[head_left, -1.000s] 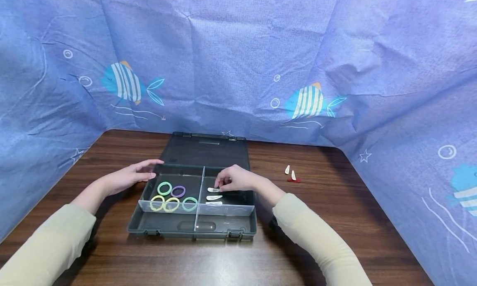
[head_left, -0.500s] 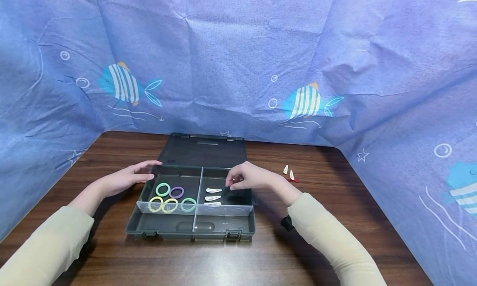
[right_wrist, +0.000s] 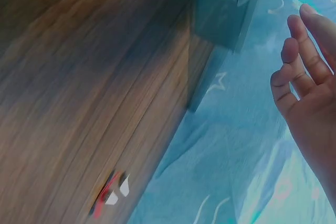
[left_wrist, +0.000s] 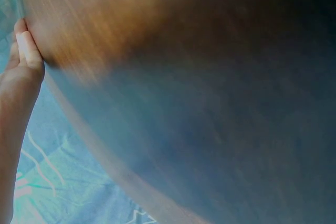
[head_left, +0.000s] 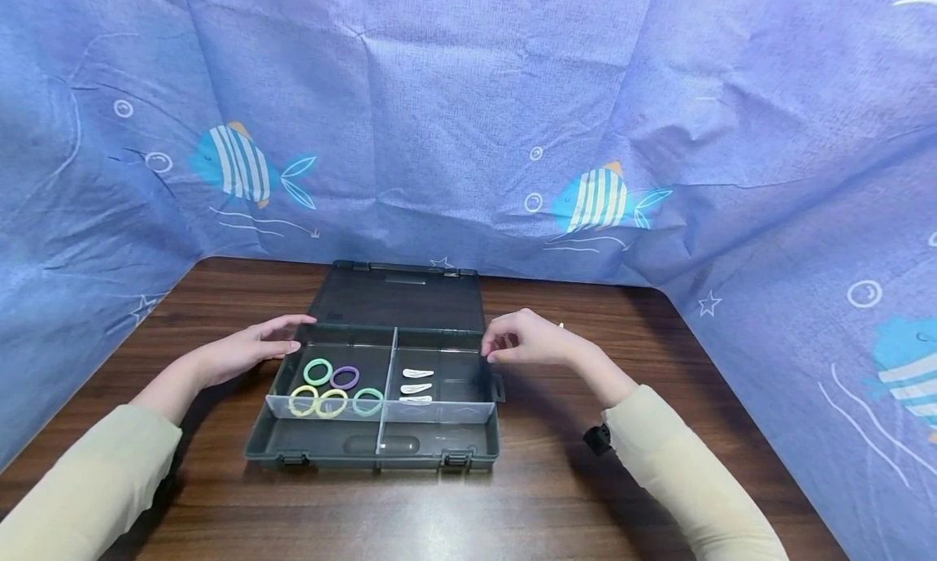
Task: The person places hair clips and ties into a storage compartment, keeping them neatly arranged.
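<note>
A grey see-through divided box lies on the table with its lid laid back. My left hand rests at its back left corner, fingers extended against the edge. My right hand hovers over the box's right edge, fingers loosely bent with nothing held between them. Below it to the left, three white snap hair clips lie in a column in the right compartment. Several hair ties, among them a purple hair tie, fill part of the left compartment. In the right wrist view, white hair clips and a red hair clip lie on the table.
The wooden table extends around the box. Blue fish-print cloth hangs behind and at both sides. Clear dividers part the box, with two shallow compartments along its front. My right hand mostly hides the loose clips in the head view.
My right hand has let go of the top white hair clip and moved right, out of the compartment to the box's right edge. My left hand has stayed in place.
</note>
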`<state>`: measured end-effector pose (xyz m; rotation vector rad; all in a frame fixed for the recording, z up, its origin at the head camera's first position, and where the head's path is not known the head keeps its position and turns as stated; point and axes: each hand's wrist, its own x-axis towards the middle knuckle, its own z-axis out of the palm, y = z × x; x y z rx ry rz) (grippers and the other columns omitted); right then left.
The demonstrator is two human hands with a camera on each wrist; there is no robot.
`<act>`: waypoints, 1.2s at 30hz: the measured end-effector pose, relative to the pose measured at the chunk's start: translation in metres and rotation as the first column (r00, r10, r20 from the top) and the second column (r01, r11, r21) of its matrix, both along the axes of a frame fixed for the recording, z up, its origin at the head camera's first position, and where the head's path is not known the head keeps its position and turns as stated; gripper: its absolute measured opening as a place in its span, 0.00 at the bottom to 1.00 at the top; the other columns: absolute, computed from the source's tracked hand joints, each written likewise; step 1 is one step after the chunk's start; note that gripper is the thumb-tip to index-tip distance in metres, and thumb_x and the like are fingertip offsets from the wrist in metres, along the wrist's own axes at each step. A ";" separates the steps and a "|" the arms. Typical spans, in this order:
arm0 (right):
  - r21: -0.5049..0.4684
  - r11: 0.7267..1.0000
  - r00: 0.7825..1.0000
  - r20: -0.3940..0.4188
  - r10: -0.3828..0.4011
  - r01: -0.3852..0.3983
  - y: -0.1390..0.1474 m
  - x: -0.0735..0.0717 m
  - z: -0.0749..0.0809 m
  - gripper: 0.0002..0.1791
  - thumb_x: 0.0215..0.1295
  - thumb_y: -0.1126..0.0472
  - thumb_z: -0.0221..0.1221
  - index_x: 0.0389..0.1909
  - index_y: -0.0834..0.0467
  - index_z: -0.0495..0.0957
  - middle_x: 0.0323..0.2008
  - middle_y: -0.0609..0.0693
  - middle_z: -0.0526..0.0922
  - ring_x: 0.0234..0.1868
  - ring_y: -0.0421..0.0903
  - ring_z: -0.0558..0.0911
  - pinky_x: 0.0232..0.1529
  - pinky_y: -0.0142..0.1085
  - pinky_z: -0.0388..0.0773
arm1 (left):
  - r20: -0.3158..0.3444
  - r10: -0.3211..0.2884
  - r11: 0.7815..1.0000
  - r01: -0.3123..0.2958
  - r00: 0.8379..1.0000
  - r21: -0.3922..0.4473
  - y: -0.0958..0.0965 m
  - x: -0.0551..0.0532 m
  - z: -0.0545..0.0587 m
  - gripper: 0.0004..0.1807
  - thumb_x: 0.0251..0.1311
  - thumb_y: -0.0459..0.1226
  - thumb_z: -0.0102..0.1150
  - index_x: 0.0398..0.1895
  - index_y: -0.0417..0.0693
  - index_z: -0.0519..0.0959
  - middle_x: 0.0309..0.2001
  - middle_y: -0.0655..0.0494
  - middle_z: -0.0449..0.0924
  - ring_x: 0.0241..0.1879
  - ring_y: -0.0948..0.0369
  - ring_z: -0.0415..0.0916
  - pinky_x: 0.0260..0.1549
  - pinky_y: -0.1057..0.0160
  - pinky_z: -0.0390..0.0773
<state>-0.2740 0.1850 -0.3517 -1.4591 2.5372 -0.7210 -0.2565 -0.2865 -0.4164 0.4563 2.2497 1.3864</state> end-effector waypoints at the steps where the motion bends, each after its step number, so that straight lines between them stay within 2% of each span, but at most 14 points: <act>1: -0.006 1.000 1.000 -0.001 -0.008 0.008 0.005 0.000 0.000 0.02 0.60 0.61 0.63 0.32 0.54 0.82 0.26 0.38 0.78 0.24 0.35 0.73 0.25 0.29 0.71 | -0.002 -0.003 1.000 0.003 1.000 0.002 0.000 0.000 0.000 0.29 0.71 0.45 0.44 0.72 0.54 0.53 0.74 0.39 0.36 0.71 0.37 0.37 0.61 0.31 0.46; 9: -0.069 0.995 0.997 -0.019 -0.076 0.075 0.040 0.001 -0.004 0.01 0.59 0.61 0.64 0.31 0.53 0.81 0.25 0.39 0.77 0.25 0.36 0.73 0.25 0.30 0.71 | 0.001 -0.002 1.000 0.002 1.000 0.005 0.001 0.001 0.002 0.28 0.71 0.45 0.44 0.72 0.54 0.54 0.74 0.39 0.37 0.71 0.37 0.37 0.60 0.31 0.45; 16: -0.117 0.979 0.985 -0.031 -0.172 0.167 0.068 -0.001 -0.009 0.03 0.56 0.63 0.66 0.30 0.52 0.82 0.25 0.40 0.79 0.26 0.39 0.75 0.26 0.32 0.73 | 0.012 0.004 1.000 -0.004 1.000 -0.007 0.001 -0.001 0.002 0.29 0.71 0.46 0.44 0.72 0.55 0.53 0.74 0.40 0.37 0.71 0.38 0.38 0.61 0.31 0.46; 21: -0.103 0.959 0.963 -0.019 -0.268 0.265 0.089 -0.003 -0.016 0.03 0.56 0.64 0.66 0.31 0.56 0.82 0.25 0.39 0.79 0.25 0.41 0.75 0.25 0.35 0.74 | 0.002 0.001 1.000 -0.001 1.000 -0.010 0.002 0.001 0.003 0.28 0.71 0.45 0.44 0.72 0.54 0.54 0.74 0.39 0.37 0.70 0.37 0.37 0.60 0.30 0.46; 24: -0.088 0.942 0.945 -0.010 -0.326 0.324 0.101 -0.006 -0.021 0.04 0.56 0.64 0.66 0.33 0.57 0.82 0.26 0.39 0.80 0.24 0.39 0.74 0.25 0.33 0.73 | 0.001 0.005 1.000 -0.005 1.000 -0.003 0.002 0.001 0.003 0.29 0.71 0.45 0.45 0.72 0.53 0.54 0.74 0.40 0.37 0.70 0.37 0.38 0.60 0.31 0.47; 30: -0.114 0.904 0.911 0.017 -0.412 0.411 0.118 -0.010 -0.033 0.05 0.55 0.64 0.66 0.33 0.59 0.82 0.32 0.44 0.84 0.26 0.37 0.75 0.26 0.32 0.72 | 0.013 0.009 1.000 -0.009 1.000 0.004 0.003 -0.001 0.001 0.29 0.71 0.45 0.45 0.72 0.53 0.53 0.74 0.42 0.37 0.71 0.39 0.38 0.61 0.32 0.47; 36: -0.130 0.872 0.881 0.031 -0.473 0.472 0.130 -0.013 -0.042 0.05 0.55 0.66 0.66 0.32 0.60 0.82 0.25 0.46 0.82 0.23 0.39 0.75 0.25 0.32 0.72 | 0.014 0.009 1.000 -0.009 1.000 0.012 0.002 -0.002 -0.001 0.29 0.71 0.45 0.45 0.72 0.53 0.54 0.74 0.41 0.38 0.71 0.38 0.39 0.61 0.33 0.47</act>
